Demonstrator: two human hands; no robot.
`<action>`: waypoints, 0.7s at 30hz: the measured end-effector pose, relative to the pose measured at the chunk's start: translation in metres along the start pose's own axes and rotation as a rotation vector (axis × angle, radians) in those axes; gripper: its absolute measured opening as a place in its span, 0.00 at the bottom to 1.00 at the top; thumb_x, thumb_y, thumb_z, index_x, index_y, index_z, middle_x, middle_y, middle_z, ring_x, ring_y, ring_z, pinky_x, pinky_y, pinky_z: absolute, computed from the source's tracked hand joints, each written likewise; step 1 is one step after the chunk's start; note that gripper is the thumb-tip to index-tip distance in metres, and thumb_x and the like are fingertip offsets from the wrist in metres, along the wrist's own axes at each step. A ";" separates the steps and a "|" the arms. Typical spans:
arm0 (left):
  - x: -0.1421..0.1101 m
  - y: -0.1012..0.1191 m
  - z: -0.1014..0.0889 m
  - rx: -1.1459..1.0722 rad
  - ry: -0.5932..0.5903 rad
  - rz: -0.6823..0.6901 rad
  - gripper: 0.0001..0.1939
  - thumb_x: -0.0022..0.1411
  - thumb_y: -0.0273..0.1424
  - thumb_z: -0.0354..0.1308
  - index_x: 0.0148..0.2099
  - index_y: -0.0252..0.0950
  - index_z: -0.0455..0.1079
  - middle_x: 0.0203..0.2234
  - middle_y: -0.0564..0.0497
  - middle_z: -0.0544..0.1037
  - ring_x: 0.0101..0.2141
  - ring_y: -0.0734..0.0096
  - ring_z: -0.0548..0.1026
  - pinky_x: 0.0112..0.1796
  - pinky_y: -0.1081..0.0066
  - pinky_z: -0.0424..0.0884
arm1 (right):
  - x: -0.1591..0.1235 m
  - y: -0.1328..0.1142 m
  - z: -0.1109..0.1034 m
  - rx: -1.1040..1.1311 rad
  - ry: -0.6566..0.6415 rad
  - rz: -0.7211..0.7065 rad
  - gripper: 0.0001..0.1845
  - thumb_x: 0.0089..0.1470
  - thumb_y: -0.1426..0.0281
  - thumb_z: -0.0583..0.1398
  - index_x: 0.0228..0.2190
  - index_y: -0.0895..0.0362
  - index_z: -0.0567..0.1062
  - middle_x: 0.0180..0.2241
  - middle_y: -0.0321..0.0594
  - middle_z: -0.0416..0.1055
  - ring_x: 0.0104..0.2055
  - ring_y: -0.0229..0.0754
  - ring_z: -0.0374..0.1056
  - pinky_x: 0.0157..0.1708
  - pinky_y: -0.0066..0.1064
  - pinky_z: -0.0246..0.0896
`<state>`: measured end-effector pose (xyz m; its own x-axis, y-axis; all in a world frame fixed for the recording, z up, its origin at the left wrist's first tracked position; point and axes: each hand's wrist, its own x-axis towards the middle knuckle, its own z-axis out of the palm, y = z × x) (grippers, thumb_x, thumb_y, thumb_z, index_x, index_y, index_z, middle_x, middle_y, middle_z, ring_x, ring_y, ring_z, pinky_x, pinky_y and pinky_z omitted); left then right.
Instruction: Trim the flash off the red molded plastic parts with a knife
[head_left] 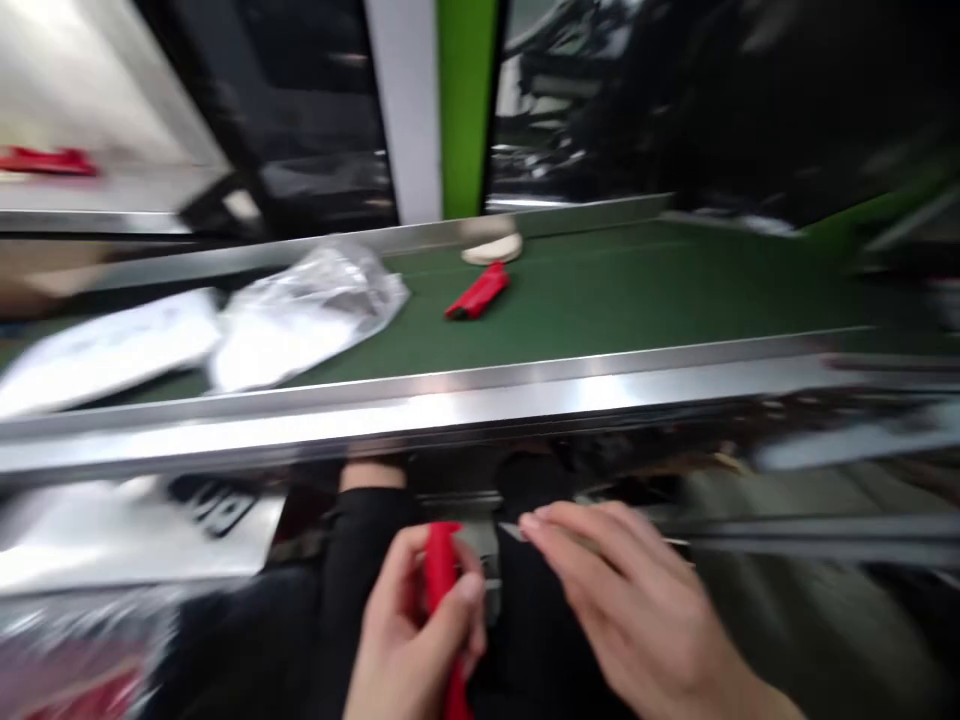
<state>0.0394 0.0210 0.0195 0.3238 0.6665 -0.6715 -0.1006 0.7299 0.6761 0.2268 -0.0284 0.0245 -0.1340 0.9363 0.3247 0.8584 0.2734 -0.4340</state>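
My left hand (420,620) is closed round a long, narrow red plastic piece (441,570), which stands nearly upright between thumb and fingers. To its right, my right hand (622,590) has its fingers pressed together. A small pointed grey sliver, perhaps a blade (512,531), sticks out at its fingertips towards the red piece, apart from it. The rest of that thing is hidden by the fingers. Another red piece with a dark end (478,292) lies on the green conveyor belt (615,290) in front of me.
A metal rail (480,393) edges the belt's near side. Clear plastic bags with white contents (300,320) lie on the belt at left. A round whitish thing (491,243) sits by the far rail. A plastic bag with red contents (82,660) is at lower left.
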 end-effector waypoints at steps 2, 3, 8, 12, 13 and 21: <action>-0.007 0.002 0.000 0.009 0.046 0.013 0.15 0.59 0.37 0.64 0.40 0.36 0.63 0.26 0.56 0.69 0.18 0.85 0.62 0.19 0.84 0.57 | 0.004 0.000 0.009 0.033 -0.024 -0.073 0.26 0.54 0.85 0.57 0.54 0.62 0.70 0.48 0.49 0.70 0.47 0.44 0.65 0.43 0.37 0.64; -0.009 0.003 0.001 -0.010 0.049 0.008 0.14 0.59 0.36 0.63 0.40 0.36 0.62 0.28 0.55 0.70 0.18 0.86 0.62 0.19 0.83 0.58 | 0.006 -0.001 0.012 0.043 -0.041 -0.095 0.27 0.54 0.84 0.57 0.55 0.62 0.69 0.49 0.49 0.69 0.47 0.45 0.65 0.43 0.37 0.63; -0.014 0.004 0.002 -0.059 0.029 -0.025 0.15 0.60 0.36 0.63 0.42 0.36 0.61 0.32 0.54 0.70 0.20 0.86 0.64 0.19 0.83 0.58 | 0.012 -0.009 0.016 0.095 -0.078 -0.128 0.23 0.55 0.83 0.57 0.52 0.62 0.72 0.49 0.48 0.71 0.45 0.44 0.65 0.42 0.38 0.61; -0.015 0.005 0.001 -0.060 0.018 -0.034 0.15 0.60 0.36 0.62 0.42 0.36 0.61 0.31 0.54 0.70 0.21 0.84 0.65 0.20 0.82 0.59 | 0.015 -0.008 0.015 0.105 -0.082 -0.136 0.20 0.55 0.82 0.57 0.49 0.63 0.74 0.47 0.46 0.72 0.44 0.42 0.66 0.44 0.36 0.62; -0.014 0.006 0.002 -0.057 0.018 -0.039 0.14 0.60 0.36 0.62 0.42 0.36 0.61 0.31 0.54 0.69 0.20 0.84 0.65 0.20 0.82 0.59 | 0.015 -0.006 0.015 0.095 -0.096 -0.151 0.20 0.56 0.82 0.57 0.50 0.62 0.74 0.48 0.46 0.72 0.45 0.42 0.66 0.44 0.36 0.62; -0.012 0.002 0.002 -0.067 0.003 -0.029 0.13 0.61 0.35 0.61 0.42 0.36 0.61 0.31 0.54 0.69 0.20 0.84 0.65 0.20 0.82 0.59 | 0.008 0.001 0.018 0.103 -0.098 -0.173 0.23 0.56 0.82 0.57 0.53 0.62 0.71 0.49 0.47 0.70 0.48 0.45 0.65 0.46 0.38 0.61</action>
<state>0.0370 0.0147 0.0293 0.3250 0.6449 -0.6917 -0.1542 0.7577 0.6341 0.2172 -0.0163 0.0119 -0.3264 0.8893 0.3204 0.7644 0.4477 -0.4639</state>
